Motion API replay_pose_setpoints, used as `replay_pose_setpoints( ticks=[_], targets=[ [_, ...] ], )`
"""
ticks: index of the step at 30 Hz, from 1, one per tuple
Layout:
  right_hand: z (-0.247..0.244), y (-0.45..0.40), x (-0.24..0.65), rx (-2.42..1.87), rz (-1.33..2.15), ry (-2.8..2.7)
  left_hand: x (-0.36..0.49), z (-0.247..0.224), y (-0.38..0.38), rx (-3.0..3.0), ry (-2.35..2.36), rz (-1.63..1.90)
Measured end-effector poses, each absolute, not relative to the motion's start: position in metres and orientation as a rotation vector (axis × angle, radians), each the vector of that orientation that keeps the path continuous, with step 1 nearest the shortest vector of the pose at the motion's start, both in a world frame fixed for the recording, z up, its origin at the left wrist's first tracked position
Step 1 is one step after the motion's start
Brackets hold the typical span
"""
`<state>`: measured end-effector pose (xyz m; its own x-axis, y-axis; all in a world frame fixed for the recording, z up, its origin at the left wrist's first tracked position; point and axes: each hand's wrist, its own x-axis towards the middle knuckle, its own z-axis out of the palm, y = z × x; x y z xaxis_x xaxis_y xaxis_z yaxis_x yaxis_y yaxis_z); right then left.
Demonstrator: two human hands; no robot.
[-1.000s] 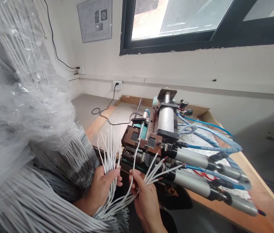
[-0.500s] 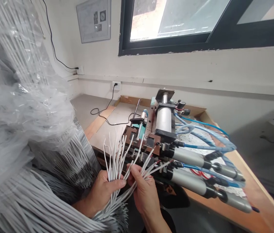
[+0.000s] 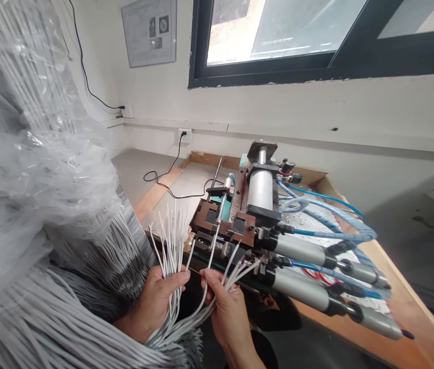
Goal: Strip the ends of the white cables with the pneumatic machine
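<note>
My left hand [image 3: 159, 297] is closed round a bunch of white cables [image 3: 171, 241], whose ends fan upward above the thumb. Several more white cables [image 3: 236, 274] lie in my right hand [image 3: 227, 302]; some of their tips show reddish inner wires. One of these, a single cable [image 3: 214, 246], is pinched between thumb and forefinger and points up toward the clamp blocks of a pneumatic machine [image 3: 236, 228]. Whether its tip touches the machine I cannot tell. Below my hands the cables run left into a large bundle [image 3: 66, 323].
Plastic-wrapped cable bundles [image 3: 28, 169] fill the left side. Silver air cylinders [image 3: 297, 287] and blue hoses [image 3: 328, 233] extend right over the wooden bench [image 3: 405, 328]. A black cord [image 3: 178, 196] crosses the bench to a wall socket [image 3: 185, 135].
My left hand has shifted slightly left with its bunch, widening the gap between the hands. The cable pinched in my right hand now stands apart, nearer upright.
</note>
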<state>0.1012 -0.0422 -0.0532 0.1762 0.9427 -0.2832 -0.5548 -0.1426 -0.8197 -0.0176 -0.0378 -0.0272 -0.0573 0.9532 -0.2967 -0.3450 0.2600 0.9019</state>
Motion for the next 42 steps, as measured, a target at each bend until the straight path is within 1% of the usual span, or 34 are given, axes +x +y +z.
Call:
replay_pose_setpoints(
  ticks=[5, 10, 13, 16, 22, 32, 42],
  targets=[
    [-0.053, -0.040, 0.102, -1.047, 1.411, -0.528, -0.017, -0.027, -0.037, 0.700, 1.130, 1.239],
    [-0.051, -0.047, 0.097, -0.996, 1.567, -0.784, -0.015, -0.023, -0.037, 0.704, 1.069, 1.227],
    [-0.054, -0.052, 0.093, -1.011, 1.417, -0.837, -0.015, -0.022, -0.037, 0.728, 1.038, 1.219],
    [-0.058, -0.054, 0.093, -1.087, 1.249, -0.735, -0.016, -0.023, -0.036, 0.723, 1.098, 1.243],
    [-0.054, -0.043, 0.095, -1.079, 1.207, -0.480, -0.018, -0.022, -0.032, 0.738, 1.179, 1.209],
    [-0.039, -0.022, 0.095, -0.945, 1.345, -0.176, -0.011, -0.014, -0.025, 0.915, 1.125, 1.212],
    [-0.034, -0.026, 0.094, -0.896, 1.463, -0.117, -0.010, -0.015, -0.026, 0.873, 1.081, 1.217]
  ],
)
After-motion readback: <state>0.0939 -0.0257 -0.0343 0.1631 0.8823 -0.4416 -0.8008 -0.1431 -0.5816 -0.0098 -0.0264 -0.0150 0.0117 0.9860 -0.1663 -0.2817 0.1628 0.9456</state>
